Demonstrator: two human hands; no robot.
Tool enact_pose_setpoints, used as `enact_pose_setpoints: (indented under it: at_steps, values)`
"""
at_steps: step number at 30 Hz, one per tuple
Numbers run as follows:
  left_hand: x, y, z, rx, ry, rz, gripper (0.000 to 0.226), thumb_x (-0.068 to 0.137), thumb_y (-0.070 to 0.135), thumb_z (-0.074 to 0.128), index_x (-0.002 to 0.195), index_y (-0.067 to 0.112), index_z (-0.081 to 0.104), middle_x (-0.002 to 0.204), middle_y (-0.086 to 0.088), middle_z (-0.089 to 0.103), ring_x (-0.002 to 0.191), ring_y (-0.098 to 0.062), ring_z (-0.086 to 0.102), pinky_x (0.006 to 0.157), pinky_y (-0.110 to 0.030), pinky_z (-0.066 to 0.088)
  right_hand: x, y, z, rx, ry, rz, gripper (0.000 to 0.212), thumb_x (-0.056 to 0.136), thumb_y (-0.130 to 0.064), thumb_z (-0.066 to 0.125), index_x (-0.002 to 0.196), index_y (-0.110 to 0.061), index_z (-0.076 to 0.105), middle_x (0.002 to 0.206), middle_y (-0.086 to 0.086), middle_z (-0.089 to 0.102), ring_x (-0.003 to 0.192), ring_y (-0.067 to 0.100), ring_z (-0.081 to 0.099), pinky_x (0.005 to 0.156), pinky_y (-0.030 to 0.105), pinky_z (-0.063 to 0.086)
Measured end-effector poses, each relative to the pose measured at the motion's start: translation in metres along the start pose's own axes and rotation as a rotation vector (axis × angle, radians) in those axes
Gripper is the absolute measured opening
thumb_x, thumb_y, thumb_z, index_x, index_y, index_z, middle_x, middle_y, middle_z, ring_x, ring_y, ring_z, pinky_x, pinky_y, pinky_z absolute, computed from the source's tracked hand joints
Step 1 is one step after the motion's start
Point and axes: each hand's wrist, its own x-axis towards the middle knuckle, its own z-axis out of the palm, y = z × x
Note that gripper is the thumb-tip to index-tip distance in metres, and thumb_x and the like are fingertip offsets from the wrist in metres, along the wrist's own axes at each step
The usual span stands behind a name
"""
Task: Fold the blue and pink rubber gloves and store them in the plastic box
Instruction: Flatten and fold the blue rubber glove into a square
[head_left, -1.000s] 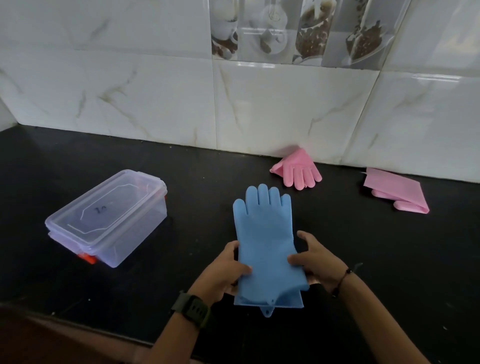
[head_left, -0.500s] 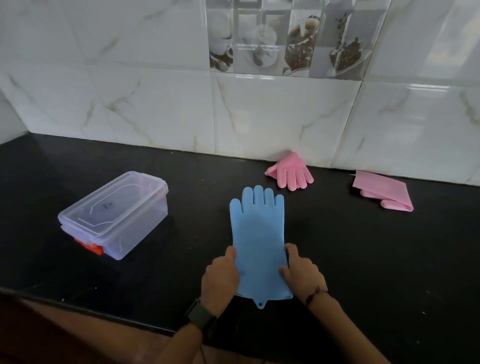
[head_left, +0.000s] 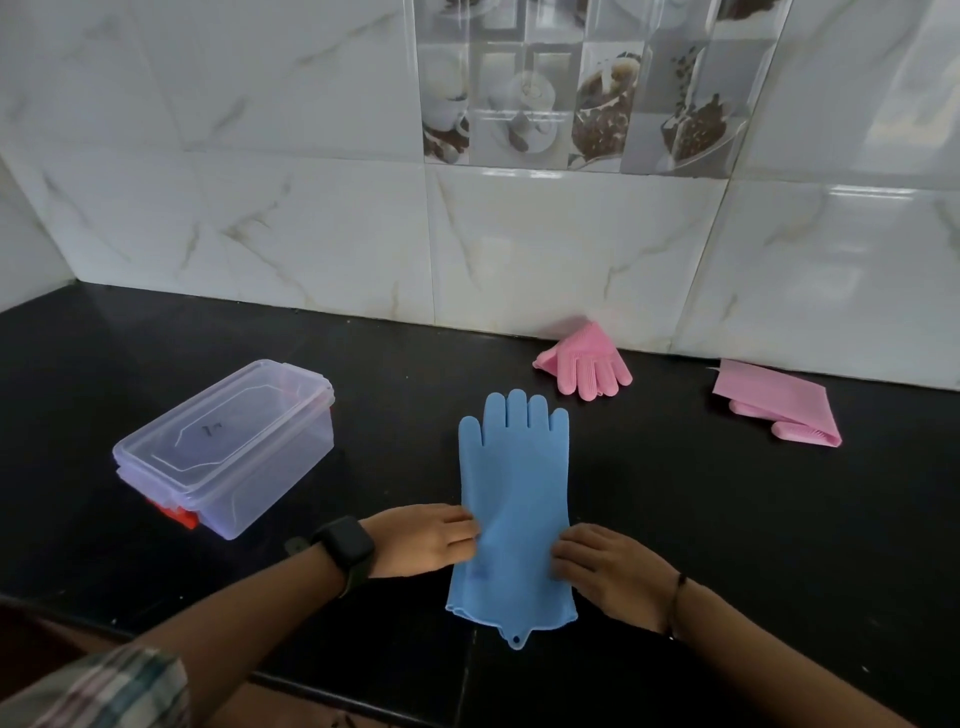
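A blue rubber glove (head_left: 514, 499) lies flat on the black counter (head_left: 727, 519), fingers pointing toward the wall and cuff tab nearest me. My left hand (head_left: 426, 540) grips its left edge at the wrist part. My right hand (head_left: 602, 571) grips the right edge, fingers curled over it. Left of the glove stands the clear plastic box (head_left: 223, 452) with its lid on. One pink glove (head_left: 587, 364) lies crumpled by the wall. Another pink glove (head_left: 779, 405) lies folded at the right.
An orange latch (head_left: 176, 517) shows at the box's near end. The tiled wall (head_left: 519, 249) closes off the back of the counter. The counter's front edge (head_left: 363, 696) runs just under my forearms. Bare black counter lies between the box and the blue glove.
The blue glove has settled flat on the counter. Both hands have slid from the cuff up to the glove's wrist part, and the view has tilted slightly.
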Motion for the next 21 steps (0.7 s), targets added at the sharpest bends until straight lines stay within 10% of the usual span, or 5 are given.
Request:
enact_pose_setpoints:
  at_steps: [2,6,10,15,21]
  values:
    - [0.004,0.002,0.006,-0.203,0.028,-0.128,0.017,0.084,0.018,0.063,0.102,0.015,0.065,0.107,-0.002,0.069,0.102,-0.017,0.065,0.092,-0.03,0.055,0.014,-0.004,0.002,0.266,0.047,0.182,0.021,0.086,-0.027,0.051,0.094,-0.019,0.069,0.097,-0.003,0.071,0.089,0.01,0.065,0.084,0.018,0.05]
    - [0.024,0.004,0.004,-1.065,0.291,-1.008,0.016,0.091,0.014,0.052,0.102,0.013,0.064,0.094,-0.003,0.067,0.08,-0.01,0.062,0.073,-0.018,0.049,0.049,0.009,0.001,0.936,0.32,0.877,0.013,0.091,-0.009,0.05,0.089,-0.004,0.062,0.083,0.011,0.063,0.072,0.017,0.056,0.066,0.019,0.045]
    - [0.042,-0.013,-0.006,-1.411,0.205,-1.369,0.002,0.091,0.014,0.051,0.092,0.014,0.052,0.092,-0.003,0.055,0.072,-0.012,0.053,0.063,-0.022,0.046,0.078,0.034,-0.001,1.043,0.146,1.124,0.028,0.089,-0.009,0.052,0.117,-0.008,0.048,0.085,0.006,0.056,0.071,0.017,0.055,0.062,0.028,0.05]
    - [0.045,-0.017,-0.006,-0.807,0.017,-1.097,0.055,0.086,0.013,0.053,0.135,0.017,0.028,0.124,-0.01,0.051,0.11,-0.027,0.055,0.088,-0.035,0.051,0.086,0.036,0.002,0.568,0.002,1.022,0.05,0.087,-0.017,0.053,0.132,-0.016,0.03,0.096,0.006,0.059,0.082,0.019,0.059,0.072,0.032,0.054]
    - [0.016,-0.045,0.018,0.007,-0.028,-0.208,0.058,0.08,0.006,0.059,0.136,0.018,0.046,0.16,-0.004,0.017,0.144,-0.027,-0.003,0.119,-0.052,0.012,0.042,0.043,0.005,-0.05,-0.074,0.2,0.057,0.068,-0.033,0.077,0.121,-0.02,0.061,0.125,0.005,0.064,0.116,0.025,0.061,0.096,0.035,0.05]
